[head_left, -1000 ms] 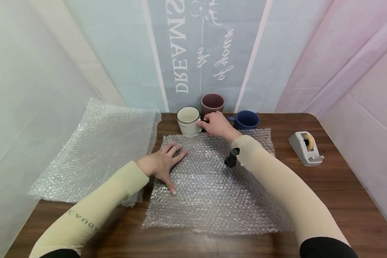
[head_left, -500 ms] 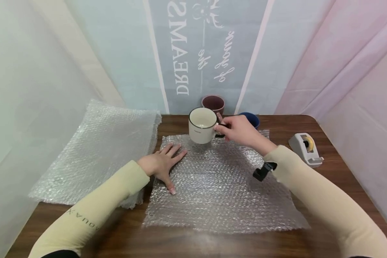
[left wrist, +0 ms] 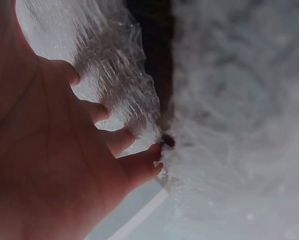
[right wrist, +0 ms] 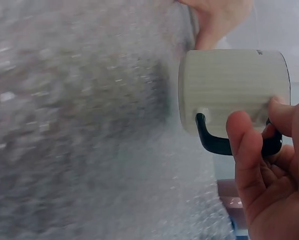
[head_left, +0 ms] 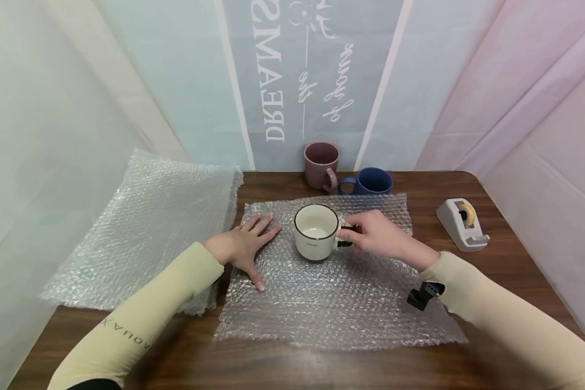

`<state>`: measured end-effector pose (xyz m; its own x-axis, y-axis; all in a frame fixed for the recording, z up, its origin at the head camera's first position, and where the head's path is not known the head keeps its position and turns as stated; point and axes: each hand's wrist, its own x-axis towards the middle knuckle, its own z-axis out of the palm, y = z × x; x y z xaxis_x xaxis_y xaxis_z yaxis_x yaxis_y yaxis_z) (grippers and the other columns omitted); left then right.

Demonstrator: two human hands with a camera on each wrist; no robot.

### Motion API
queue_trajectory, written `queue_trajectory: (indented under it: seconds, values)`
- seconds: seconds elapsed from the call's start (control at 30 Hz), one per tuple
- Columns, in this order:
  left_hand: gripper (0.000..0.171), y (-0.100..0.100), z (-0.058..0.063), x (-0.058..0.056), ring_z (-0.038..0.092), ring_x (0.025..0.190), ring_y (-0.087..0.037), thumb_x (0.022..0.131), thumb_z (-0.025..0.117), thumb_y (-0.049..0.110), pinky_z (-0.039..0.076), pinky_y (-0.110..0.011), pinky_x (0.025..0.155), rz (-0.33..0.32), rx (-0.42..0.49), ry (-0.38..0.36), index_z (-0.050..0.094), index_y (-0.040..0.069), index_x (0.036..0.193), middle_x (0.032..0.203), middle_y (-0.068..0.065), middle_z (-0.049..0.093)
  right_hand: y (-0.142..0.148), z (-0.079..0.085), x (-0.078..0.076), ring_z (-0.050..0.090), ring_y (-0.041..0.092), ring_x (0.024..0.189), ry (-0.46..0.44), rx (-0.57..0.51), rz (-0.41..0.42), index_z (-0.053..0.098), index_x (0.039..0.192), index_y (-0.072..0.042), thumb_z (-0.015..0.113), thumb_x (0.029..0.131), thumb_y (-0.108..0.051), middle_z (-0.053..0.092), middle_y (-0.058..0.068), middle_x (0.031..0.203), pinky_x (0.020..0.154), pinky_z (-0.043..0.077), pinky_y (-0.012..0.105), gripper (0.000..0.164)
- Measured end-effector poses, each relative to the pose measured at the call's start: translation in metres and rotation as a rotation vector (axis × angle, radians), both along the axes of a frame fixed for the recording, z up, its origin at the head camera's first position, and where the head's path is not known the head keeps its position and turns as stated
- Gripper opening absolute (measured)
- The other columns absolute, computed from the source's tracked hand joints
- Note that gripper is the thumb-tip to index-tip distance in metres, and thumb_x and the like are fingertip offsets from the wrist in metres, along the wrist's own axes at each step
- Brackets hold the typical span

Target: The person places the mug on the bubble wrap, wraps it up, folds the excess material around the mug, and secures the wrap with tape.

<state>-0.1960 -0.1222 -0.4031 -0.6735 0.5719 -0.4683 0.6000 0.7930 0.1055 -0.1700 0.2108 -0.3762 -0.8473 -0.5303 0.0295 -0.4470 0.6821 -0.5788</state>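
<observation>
A white mug point(head_left: 313, 246) with a dark rim and black handle is upright over the middle of a bubble wrap sheet point(head_left: 322, 309). My right hand point(head_left: 377, 235) holds it by the handle point(right wrist: 217, 145), fingers curled through the loop and thumb near the rim in the right wrist view. My left hand point(head_left: 241, 249) rests with spread fingers on the sheet's left edge. In the left wrist view the left palm point(left wrist: 64, 155) fills the left side, its fingertips at the edge of the bubble wrap point(left wrist: 114, 55).
A mauve mug point(head_left: 317, 170) and a blue mug point(head_left: 374, 181) stand behind the sheet by the back curtain. More bubble wrap point(head_left: 161, 216) lies on the left. A white tape dispenser point(head_left: 460, 225) sits on the right of the wooden table point(head_left: 507, 287).
My right hand has taken the white mug by its handle from beside the mauve mug and brought it nearer, over the bubble wrap. The left hand has stayed in place.
</observation>
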Motion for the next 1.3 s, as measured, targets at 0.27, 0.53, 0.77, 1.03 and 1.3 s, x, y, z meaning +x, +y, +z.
queue_trajectory:
  seconds: [0.27,0.53,0.77,1.03,1.3]
  values:
    - [0.143,-0.002,-0.001,-0.002,-0.010,0.150,-0.036,0.056,0.079,0.077,0.021,-0.061,0.115,-0.011,0.025,-0.004,-0.002,0.023,0.161,0.165,-0.010,-0.014,0.012,-0.014,0.004,0.063,0.015,0.056,-0.050,0.001,0.015,0.067,0.086,-0.011,0.062,0.099,-0.035,0.063,-0.002,0.065,0.050,0.046,0.029,0.028]
    - [0.121,-0.014,0.003,-0.016,-0.003,0.150,-0.041,0.070,0.081,0.063,0.022,-0.062,0.113,-0.021,0.198,-0.070,0.015,0.020,0.161,0.166,-0.011,-0.005,0.019,-0.020,0.006,0.056,0.010,0.066,0.061,0.044,0.039,0.066,0.097,-0.019,0.068,0.096,-0.034,0.061,-0.005,0.082,0.059,0.046,0.030,0.015]
    - [0.088,-0.032,0.006,-0.032,0.004,0.146,-0.050,0.088,0.076,0.042,0.020,-0.065,0.113,0.046,0.350,-0.032,0.034,0.004,0.155,0.164,-0.022,0.002,0.032,-0.028,0.011,0.059,0.030,0.108,0.137,0.172,0.028,0.064,0.123,-0.002,0.080,0.086,-0.033,0.063,0.010,0.116,0.094,0.045,0.052,0.050]
    - [0.089,-0.037,0.014,-0.047,0.032,0.140,-0.046,0.094,0.070,0.037,0.026,-0.058,0.113,0.234,0.370,0.111,0.019,0.000,0.157,0.157,-0.025,0.028,0.038,-0.030,0.021,0.038,0.047,0.127,0.146,0.308,0.004,0.058,0.133,0.005,0.088,0.072,-0.045,0.045,0.023,0.143,0.098,0.038,0.063,0.085]
    - [0.082,-0.035,0.016,-0.056,0.056,0.121,-0.037,0.096,0.068,0.032,0.043,-0.053,0.103,0.383,0.479,0.041,0.022,-0.001,0.156,0.141,-0.021,0.053,0.035,-0.031,0.026,0.037,0.047,0.128,0.104,0.346,0.019,0.059,0.131,0.005,0.087,0.067,-0.056,0.040,0.022,0.147,0.094,0.042,0.063,0.093]
